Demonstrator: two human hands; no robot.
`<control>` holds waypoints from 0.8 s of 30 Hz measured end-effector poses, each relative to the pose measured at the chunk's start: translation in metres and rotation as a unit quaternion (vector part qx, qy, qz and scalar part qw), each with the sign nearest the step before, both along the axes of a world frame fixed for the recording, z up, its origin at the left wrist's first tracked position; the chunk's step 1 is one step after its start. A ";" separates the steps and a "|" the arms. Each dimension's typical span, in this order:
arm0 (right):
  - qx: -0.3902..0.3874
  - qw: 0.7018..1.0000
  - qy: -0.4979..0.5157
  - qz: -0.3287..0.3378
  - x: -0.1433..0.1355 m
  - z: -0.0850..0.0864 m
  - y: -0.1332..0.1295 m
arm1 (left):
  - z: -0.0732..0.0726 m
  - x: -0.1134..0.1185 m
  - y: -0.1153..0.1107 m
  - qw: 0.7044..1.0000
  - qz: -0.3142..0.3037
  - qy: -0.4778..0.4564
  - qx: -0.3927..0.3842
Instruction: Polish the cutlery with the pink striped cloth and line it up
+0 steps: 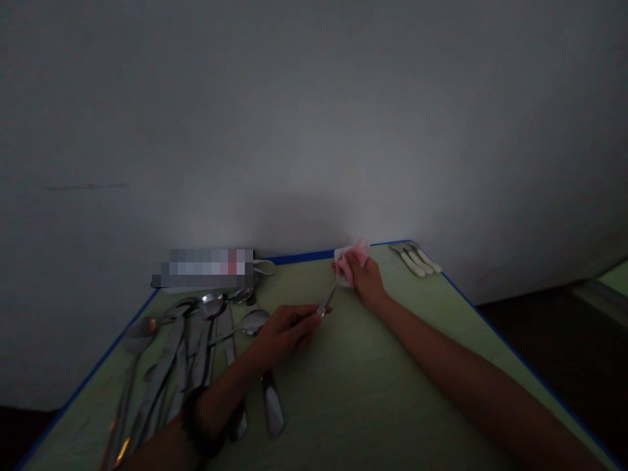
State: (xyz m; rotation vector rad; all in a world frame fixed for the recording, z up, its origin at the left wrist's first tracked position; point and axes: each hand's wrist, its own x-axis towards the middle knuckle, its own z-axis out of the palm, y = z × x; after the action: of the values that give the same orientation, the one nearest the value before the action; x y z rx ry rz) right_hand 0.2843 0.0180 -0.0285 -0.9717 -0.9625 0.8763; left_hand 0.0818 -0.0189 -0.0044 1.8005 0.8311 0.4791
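Near the middle of the table, my left hand (289,332) pinches the pronged end of a metal fork (328,299). Up and to the right, my right hand (366,278) is closed around a crumpled pink and white cloth (354,258), which wraps the fork's other end. That end is hidden in the cloth. Several spoons, ladles and other metal utensils (167,366) lie in a loose pile at the left, partly behind my left forearm. At the back right, three forks with white handles (416,260) lie side by side.
The green table (392,392) has a blue edge and stands against a grey wall (314,131). A blurred-out flat item (206,269) lies at the back left, beside a small white loop (265,267). Dark floor shows at the right.
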 end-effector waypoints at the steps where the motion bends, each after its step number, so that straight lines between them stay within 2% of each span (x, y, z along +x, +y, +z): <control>1: 0.013 0.999 -0.039 -0.027 0.006 0.001 0.001 | 0.000 0.000 0.000 1.000 -0.001 0.003 -0.007; 4: 0.018 0.996 -0.064 -0.057 0.012 0.002 0.003 | -0.002 0.001 0.001 1.000 0.000 0.012 -0.001; 7: -0.008 0.998 0.046 -0.029 -0.001 -0.002 0.001 | -0.004 0.002 0.001 0.999 0.000 0.024 0.034; 10: -0.051 0.984 0.170 -0.019 -0.020 -0.004 -0.005 | -0.004 0.003 0.000 0.997 -0.004 0.044 0.061; 13: -0.075 0.971 0.225 0.005 -0.034 -0.003 -0.014 | -0.001 0.003 0.000 0.995 -0.001 0.055 0.087; 18: -0.106 0.975 0.190 0.051 -0.043 0.002 -0.022 | 0.002 0.007 0.001 0.988 0.018 0.075 0.135; 24: -0.083 0.980 0.169 0.059 -0.035 0.002 -0.013 | 0.003 0.017 -0.003 0.971 0.102 0.091 0.193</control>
State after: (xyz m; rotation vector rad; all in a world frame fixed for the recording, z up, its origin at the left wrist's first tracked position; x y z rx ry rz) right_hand 0.2493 0.0055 -0.0267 -0.8757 -0.6666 1.1939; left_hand 0.0985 -0.0220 -0.0012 2.1509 1.1175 0.6501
